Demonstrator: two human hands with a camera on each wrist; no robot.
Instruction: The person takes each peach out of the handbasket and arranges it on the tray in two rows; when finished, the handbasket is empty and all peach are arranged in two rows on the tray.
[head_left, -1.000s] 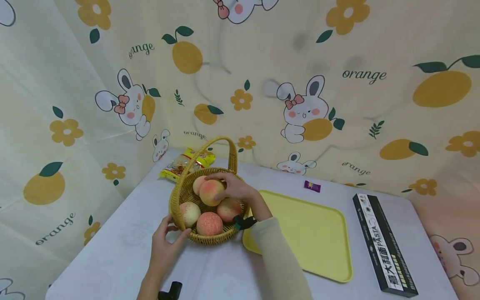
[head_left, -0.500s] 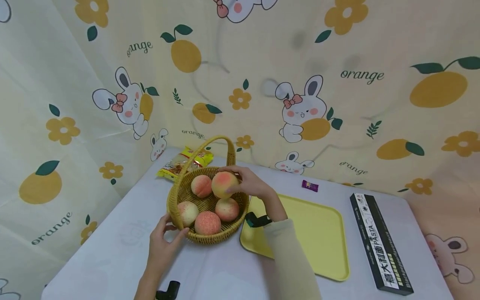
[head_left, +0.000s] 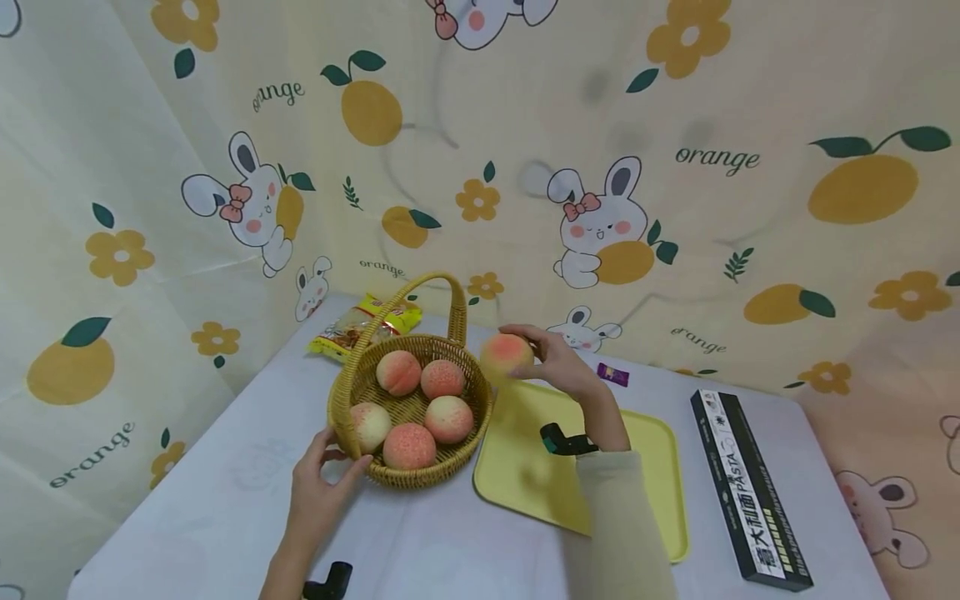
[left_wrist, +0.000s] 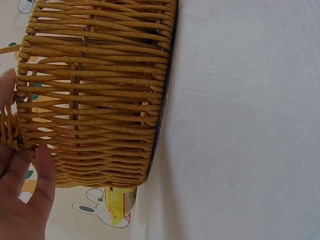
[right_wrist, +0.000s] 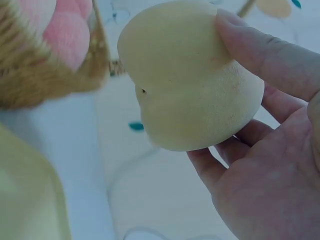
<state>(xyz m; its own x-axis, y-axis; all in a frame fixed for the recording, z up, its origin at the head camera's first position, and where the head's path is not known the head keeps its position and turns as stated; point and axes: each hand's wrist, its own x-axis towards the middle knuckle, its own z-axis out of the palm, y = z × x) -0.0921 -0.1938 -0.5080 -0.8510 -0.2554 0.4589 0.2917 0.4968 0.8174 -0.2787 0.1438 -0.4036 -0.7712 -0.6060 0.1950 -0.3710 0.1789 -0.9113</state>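
Observation:
A yellow-pink peach is gripped by my right hand, held in the air just right of the wicker basket and over the far left corner of the yellow tray. In the right wrist view the thumb and fingers curl round the peach, whose pale underside shows. My left hand pinches the basket's near left rim at the foot of its handle; the left wrist view shows thumb and fingers there beside the woven wall. Several peaches lie inside the upright basket.
Behind the basket lies a yellow snack packet. A small purple wrapped sweet sits beyond the tray. On the right stands a long black pasta box, lying flat on the white tablecloth. A printed curtain rises behind the table.
My right hand has lifted the peach out of the basket and carried it right, past the rim. Another peach behind it has come into sight. The left hand keeps its place on the basket.

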